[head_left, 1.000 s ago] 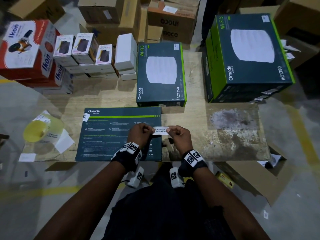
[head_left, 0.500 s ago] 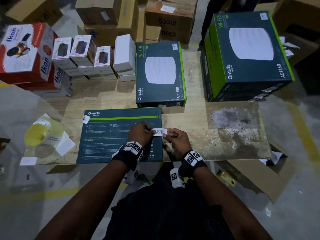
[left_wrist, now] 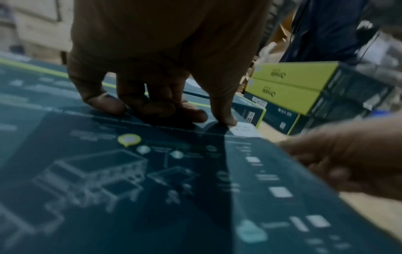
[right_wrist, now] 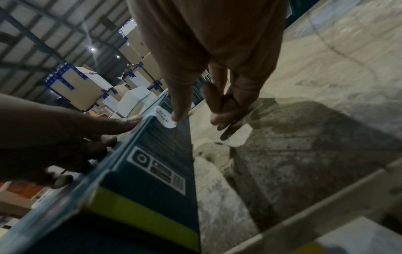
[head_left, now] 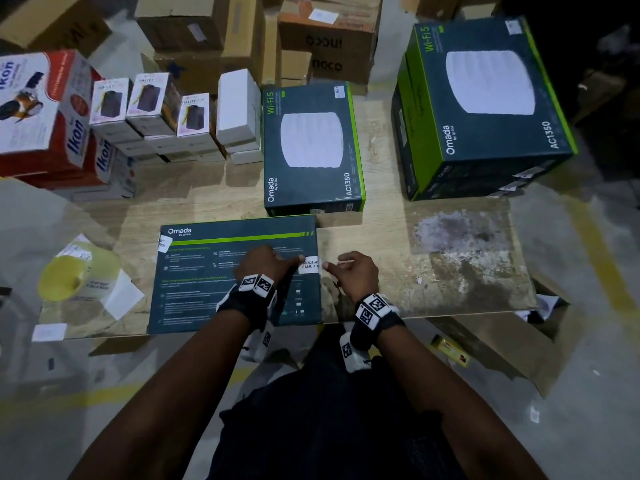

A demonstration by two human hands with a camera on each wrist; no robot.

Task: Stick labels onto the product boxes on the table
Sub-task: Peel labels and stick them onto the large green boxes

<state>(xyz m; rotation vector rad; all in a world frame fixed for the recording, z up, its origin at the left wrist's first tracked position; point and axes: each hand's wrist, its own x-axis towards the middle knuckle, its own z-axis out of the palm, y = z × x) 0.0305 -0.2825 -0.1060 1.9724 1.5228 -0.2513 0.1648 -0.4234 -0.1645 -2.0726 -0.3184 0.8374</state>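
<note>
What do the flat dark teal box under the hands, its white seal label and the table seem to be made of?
Flat dark teal box: printed cardboard, slight sheen, crisp folded edges. White seal label: probably adhesive paper or film, thin, bending over the box edge. Table: pale wood-grain board, likely laminate, its surface worn and blotched.

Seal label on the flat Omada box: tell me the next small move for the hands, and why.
Probably fold the seal label down over the flat Omada box's right edge and rub it flat. The left hand presses its inner end onto the top face with a fingertip, while the right hand touches the overhanging end with its index finger; in the right wrist view that end curls loose against the side wall.
</note>
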